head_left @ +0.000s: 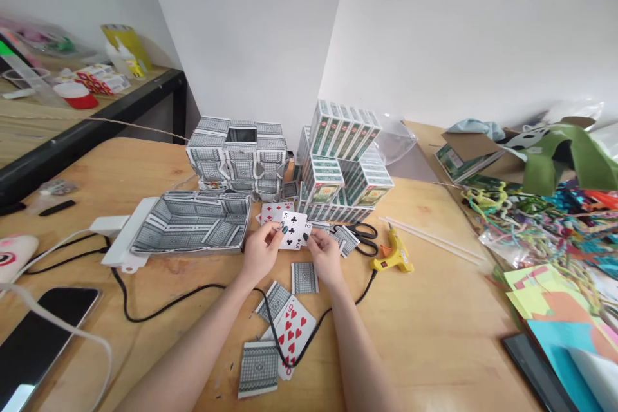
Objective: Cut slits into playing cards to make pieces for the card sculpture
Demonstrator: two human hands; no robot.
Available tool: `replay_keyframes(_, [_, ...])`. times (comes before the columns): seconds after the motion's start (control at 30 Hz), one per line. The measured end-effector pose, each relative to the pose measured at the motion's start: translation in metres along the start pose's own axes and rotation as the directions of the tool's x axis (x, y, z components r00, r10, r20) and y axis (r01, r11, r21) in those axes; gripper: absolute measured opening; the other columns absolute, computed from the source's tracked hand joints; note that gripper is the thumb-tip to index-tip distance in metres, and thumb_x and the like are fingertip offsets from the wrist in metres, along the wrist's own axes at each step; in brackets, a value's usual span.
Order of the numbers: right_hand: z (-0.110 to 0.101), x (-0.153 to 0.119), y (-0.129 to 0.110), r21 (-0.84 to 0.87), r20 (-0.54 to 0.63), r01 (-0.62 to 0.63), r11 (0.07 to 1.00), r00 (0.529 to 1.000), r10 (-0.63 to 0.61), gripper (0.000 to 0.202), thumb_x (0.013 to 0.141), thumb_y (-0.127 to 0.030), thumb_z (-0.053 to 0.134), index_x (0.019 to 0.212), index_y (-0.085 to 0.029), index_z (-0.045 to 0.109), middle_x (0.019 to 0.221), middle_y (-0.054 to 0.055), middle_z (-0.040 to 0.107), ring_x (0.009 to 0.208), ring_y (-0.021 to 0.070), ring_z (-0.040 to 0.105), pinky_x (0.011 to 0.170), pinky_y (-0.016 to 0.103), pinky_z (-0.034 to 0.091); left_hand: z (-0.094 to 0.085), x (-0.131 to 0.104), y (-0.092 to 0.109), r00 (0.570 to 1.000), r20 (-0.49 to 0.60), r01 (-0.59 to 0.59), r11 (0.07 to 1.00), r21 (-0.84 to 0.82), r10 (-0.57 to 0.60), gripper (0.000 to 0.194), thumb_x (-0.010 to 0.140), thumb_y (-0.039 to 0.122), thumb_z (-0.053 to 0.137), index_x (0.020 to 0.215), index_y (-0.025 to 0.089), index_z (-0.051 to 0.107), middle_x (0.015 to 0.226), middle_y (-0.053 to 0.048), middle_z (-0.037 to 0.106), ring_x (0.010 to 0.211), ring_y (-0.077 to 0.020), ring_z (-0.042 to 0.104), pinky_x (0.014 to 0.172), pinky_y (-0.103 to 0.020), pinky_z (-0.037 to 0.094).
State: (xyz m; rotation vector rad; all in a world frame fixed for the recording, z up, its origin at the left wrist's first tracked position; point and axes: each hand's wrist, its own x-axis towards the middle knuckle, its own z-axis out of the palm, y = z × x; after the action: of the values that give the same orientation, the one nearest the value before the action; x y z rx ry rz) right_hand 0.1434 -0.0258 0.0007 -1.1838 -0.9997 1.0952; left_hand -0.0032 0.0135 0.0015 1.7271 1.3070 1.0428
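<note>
My left hand (263, 248) pinches the left edge of a three of clubs card (292, 230). At its right side, my right hand (324, 251) pinches a card marked 2, which partly overlaps the three. Just behind lies a red-suited card (276, 211). Below my hands are a face-down card piece (304, 277), a heart card (293, 335) and another face-down piece (259, 368). A tray covered in cards (193, 225) stands to the left, and a larger card-covered structure (236, 154) stands behind it.
Stacked card boxes (338, 174) stand at the back. Black scissors (364, 238) and a yellow glue gun (393, 254) lie right of my hands; its black cable (193, 290) crosses the table under my arms. A phone (46, 341) lies at left, colored paper (555, 315) at right.
</note>
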Motion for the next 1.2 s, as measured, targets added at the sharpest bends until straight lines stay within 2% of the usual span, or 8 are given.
replay_keyframes(0.2, [-0.002, 0.0, 0.004, -0.074, -0.023, 0.014, 0.997, 1.0, -0.016, 0.021, 0.076, -0.028, 0.052, 0.089, -0.017, 0.064, 0.084, 0.006, 0.068, 0.071, 0.0194, 0.064, 0.067, 0.032, 0.051, -0.004, 0.001, 0.006, 0.999, 0.022, -0.027, 0.995, -0.1, 0.029, 0.015, 0.076, 0.029, 0.051, 0.07, 0.016, 0.055, 0.06, 0.002, 0.056, 0.055, -0.0099, 0.052, 0.052, -0.018, 0.04])
replay_keyframes(0.37, [0.002, -0.004, 0.004, -0.272, -0.141, 0.073, 0.959, 0.983, -0.115, 0.021, 0.077, -0.029, 0.049, 0.087, -0.016, 0.062, 0.076, 0.006, 0.069, 0.067, 0.0185, 0.064, 0.062, 0.029, 0.05, -0.003, -0.005, 0.008, 0.995, 0.058, -0.073, 0.995, -0.068, 0.077, 0.015, 0.076, 0.027, 0.053, 0.066, 0.015, 0.054, 0.056, 0.002, 0.056, 0.051, -0.0088, 0.051, 0.05, -0.017, 0.038])
replay_keyframes(0.53, [0.014, -0.012, 0.003, -0.65, -0.306, 0.003, 0.76, 0.915, -0.265, 0.021, 0.08, -0.028, 0.044, 0.084, -0.016, 0.06, 0.068, 0.006, 0.067, 0.063, 0.0187, 0.063, 0.06, 0.027, 0.046, 0.004, -0.013, 0.012, 0.981, 0.136, -0.129, 0.99, -0.063, 0.136, 0.015, 0.078, 0.026, 0.051, 0.068, 0.016, 0.054, 0.058, 0.002, 0.059, 0.054, -0.0087, 0.054, 0.051, -0.017, 0.041])
replay_keyframes(0.6, [0.018, -0.014, 0.004, -0.723, -0.347, -0.043, 0.69, 0.886, -0.308, 0.021, 0.079, -0.028, 0.044, 0.084, -0.015, 0.06, 0.07, 0.007, 0.068, 0.065, 0.0199, 0.064, 0.06, 0.028, 0.046, 0.006, -0.014, 0.013, 0.978, 0.151, -0.138, 0.989, -0.053, 0.144, 0.015, 0.079, 0.025, 0.05, 0.068, 0.016, 0.053, 0.056, 0.003, 0.058, 0.052, -0.0086, 0.054, 0.05, -0.016, 0.041])
replay_keyframes(0.7, [0.019, -0.014, 0.007, -0.702, -0.358, -0.022, 0.712, 0.875, -0.326, 0.02, 0.078, -0.028, 0.046, 0.087, -0.016, 0.06, 0.072, 0.007, 0.068, 0.067, 0.0193, 0.065, 0.061, 0.027, 0.047, 0.007, -0.014, 0.014, 0.981, 0.126, -0.137, 0.987, -0.083, 0.147, 0.01, 0.08, 0.024, 0.049, 0.08, 0.016, 0.056, 0.066, 0.001, 0.063, 0.059, -0.0106, 0.06, 0.056, -0.018, 0.047])
replay_keyframes(0.8, [0.015, -0.013, 0.008, -0.616, -0.324, 0.04, 0.787, 0.898, -0.299, 0.026, 0.077, -0.028, 0.047, 0.098, -0.017, 0.058, 0.072, 0.004, 0.068, 0.067, 0.0172, 0.064, 0.06, 0.026, 0.048, 0.006, -0.013, 0.014, 0.984, 0.075, -0.151, 0.983, -0.102, 0.159, 0.015, 0.079, 0.022, 0.05, 0.092, 0.017, 0.057, 0.083, -0.003, 0.068, 0.073, -0.0132, 0.064, 0.067, -0.021, 0.05])
replay_keyframes(1.0, [0.01, -0.012, 0.006, -0.567, -0.285, 0.103, 0.817, 0.906, -0.312, 0.021, 0.078, -0.029, 0.046, 0.09, -0.017, 0.059, 0.079, 0.005, 0.068, 0.07, 0.0162, 0.064, 0.065, 0.026, 0.049, 0.002, -0.012, 0.013, 0.981, 0.053, -0.186, 0.983, -0.004, 0.186, 0.008, 0.079, 0.021, 0.05, 0.077, 0.017, 0.057, 0.07, -0.001, 0.066, 0.063, -0.011, 0.062, 0.059, -0.017, 0.047])
replay_keyframes(1.2, [0.01, -0.014, 0.001, -0.64, -0.281, 0.082, 0.764, 0.9, -0.333, 0.02, 0.08, -0.03, 0.045, 0.082, -0.017, 0.061, 0.07, 0.004, 0.067, 0.062, 0.0147, 0.062, 0.059, 0.023, 0.046, 0.002, -0.013, 0.014, 0.976, 0.046, -0.216, 0.974, 0.063, 0.214, 0.01, 0.08, 0.021, 0.05, 0.075, 0.017, 0.057, 0.067, 0.0, 0.066, 0.059, -0.0093, 0.061, 0.055, -0.015, 0.045])
